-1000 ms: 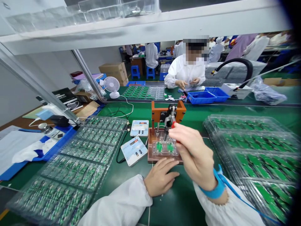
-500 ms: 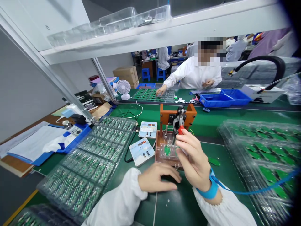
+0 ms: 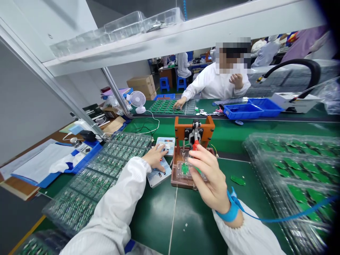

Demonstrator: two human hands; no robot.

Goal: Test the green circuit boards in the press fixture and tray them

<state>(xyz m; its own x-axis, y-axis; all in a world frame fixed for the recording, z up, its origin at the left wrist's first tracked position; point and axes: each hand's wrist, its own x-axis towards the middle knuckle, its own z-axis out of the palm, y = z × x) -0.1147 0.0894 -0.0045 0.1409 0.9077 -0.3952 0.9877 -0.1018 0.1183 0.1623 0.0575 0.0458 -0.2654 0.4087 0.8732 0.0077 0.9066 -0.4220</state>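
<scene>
My left hand [image 3: 154,156], fingers spread, lies over two small white counter boxes with digital displays; its fingertips reach the rear box [image 3: 170,141] and its thumb is over the front box [image 3: 158,180]. My right hand [image 3: 211,179], with a blue wrist strap [image 3: 230,211], has its fingers around the red handle [image 3: 195,144] of a toggle clamp. That clamp is mounted on an orange test fixture [image 3: 180,133] with a brown base. A green circuit board [image 3: 185,168] shows under the fixture's clear plate. One loose green board [image 3: 238,180] lies right of the fixture.
At left is a clear tray of circuit boards [image 3: 126,150]; stacked clear trays [image 3: 268,173] with green boards stand at right. A small white fan [image 3: 138,99], blue bins [image 3: 243,111] and a co-worker [image 3: 207,81] are beyond the bench. A white shelf [image 3: 159,47] crosses overhead.
My left hand has moved from the bench in front of the fixture, leftward and forward, onto the counter boxes. My right hand stays at the red handle. The co-worker's one hand has risen.
</scene>
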